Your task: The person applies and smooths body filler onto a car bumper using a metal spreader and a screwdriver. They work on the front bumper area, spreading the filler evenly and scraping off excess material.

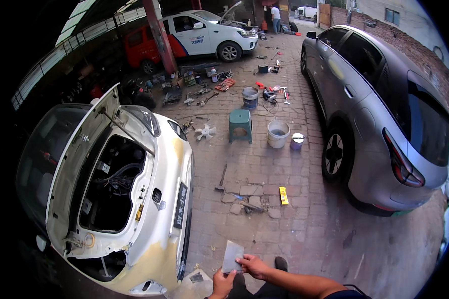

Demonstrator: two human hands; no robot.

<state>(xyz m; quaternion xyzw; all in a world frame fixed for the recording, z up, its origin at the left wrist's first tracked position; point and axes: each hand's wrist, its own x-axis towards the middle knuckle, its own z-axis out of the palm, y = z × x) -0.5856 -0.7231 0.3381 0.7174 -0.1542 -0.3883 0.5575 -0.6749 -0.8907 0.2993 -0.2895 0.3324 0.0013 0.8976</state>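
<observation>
A thin, pale grey rectangular sheet point(231, 254) is held upright low in the middle of the view; its exact kind I cannot make out. My left hand point(222, 283) pinches its lower edge, thumb against the sheet. From the right, my right hand point(253, 266) grips the sheet's right side with closed fingers. Just left of my hands stands a white car point(164, 162) with its hood point(77, 154) propped up. Yellowish filler patches point(152, 261) cover parts of its bumper. A pale, flat piece point(194, 285) lies beside the bumper, partly hidden by my left hand.
Ahead on the brick paving lie a hammer point(222, 179), a yellow packet point(283, 196) and a white fan point(205, 131). Beyond stand a green stool point(240, 124), a white bucket point(278, 135) and a lidded tub point(297, 142). A silver car point(351, 94) flanks the right side.
</observation>
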